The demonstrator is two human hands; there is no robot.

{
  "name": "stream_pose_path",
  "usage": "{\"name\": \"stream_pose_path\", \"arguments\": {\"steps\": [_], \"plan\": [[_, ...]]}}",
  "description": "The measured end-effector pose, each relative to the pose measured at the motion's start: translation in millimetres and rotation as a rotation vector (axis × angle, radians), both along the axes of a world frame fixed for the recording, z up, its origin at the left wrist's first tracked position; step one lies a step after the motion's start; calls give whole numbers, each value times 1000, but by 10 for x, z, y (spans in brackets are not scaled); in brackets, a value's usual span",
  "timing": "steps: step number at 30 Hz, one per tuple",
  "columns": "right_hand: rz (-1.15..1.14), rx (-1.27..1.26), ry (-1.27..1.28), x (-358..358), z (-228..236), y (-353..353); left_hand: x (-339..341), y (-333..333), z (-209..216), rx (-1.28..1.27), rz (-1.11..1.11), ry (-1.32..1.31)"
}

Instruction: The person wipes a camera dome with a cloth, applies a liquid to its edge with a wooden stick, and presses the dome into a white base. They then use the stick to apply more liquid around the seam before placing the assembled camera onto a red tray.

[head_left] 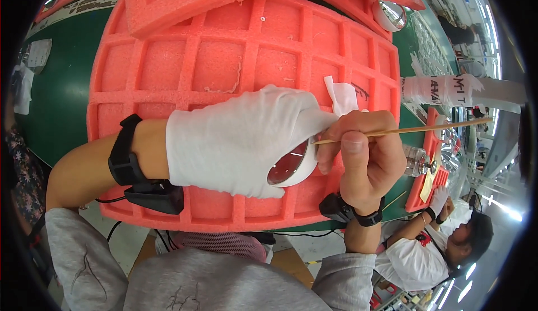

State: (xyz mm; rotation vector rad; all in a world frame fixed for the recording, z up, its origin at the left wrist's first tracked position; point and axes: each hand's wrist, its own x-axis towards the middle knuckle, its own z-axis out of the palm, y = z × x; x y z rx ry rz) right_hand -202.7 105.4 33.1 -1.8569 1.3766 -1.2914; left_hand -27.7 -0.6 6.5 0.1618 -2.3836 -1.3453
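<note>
Glove (235, 140) is plain white; curved piece (288, 165) shows dark red and white. Stick (434, 126) is tan, tray (248, 49) coral red, worktop (70, 70) green, left sleeve (83, 255) grey with dark branching lines.

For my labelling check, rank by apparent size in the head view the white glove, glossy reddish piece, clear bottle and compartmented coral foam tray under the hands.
1. Compartmented coral foam tray
2. White glove
3. Glossy reddish piece, clear bottle: unranked, since the piece is partly covered and the bottle farther away.

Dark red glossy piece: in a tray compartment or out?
Out: the gloved left hand holds the dark red glossy piece over the pink foam tray, with the thin stick near its rim.
</note>
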Motion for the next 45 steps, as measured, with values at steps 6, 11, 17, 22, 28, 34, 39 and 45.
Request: {"name": "stream_pose_path", "arguments": {"steps": [6, 11, 17, 22, 28, 34, 39, 45], "plan": [[32, 34, -92, 3, -12, 32, 15, 35, 18, -304, 49, -170], [168, 15, -63, 38, 44, 52, 46, 41, 57, -426, 156, -80], [160, 39, -313, 41, -39, 49, 51, 48, 179, -390, 138, -260], [194, -21, -80, 45, -14, 34, 49, 68, 217, -340, 130, -350], [330, -119, 85, 11, -11, -43, 4, 44, 77, -121, 55, -246], [340, -63, 23, 38, 5, -96, -1, 54, 77, 21, 12, -279], [349, -24, -103, 14, -48, -111, 18, 90, 24, 0, 54, -183], [341, -10, -167, 9, -75, -91, 22, 123, 15, 27, 96, -128]]}}
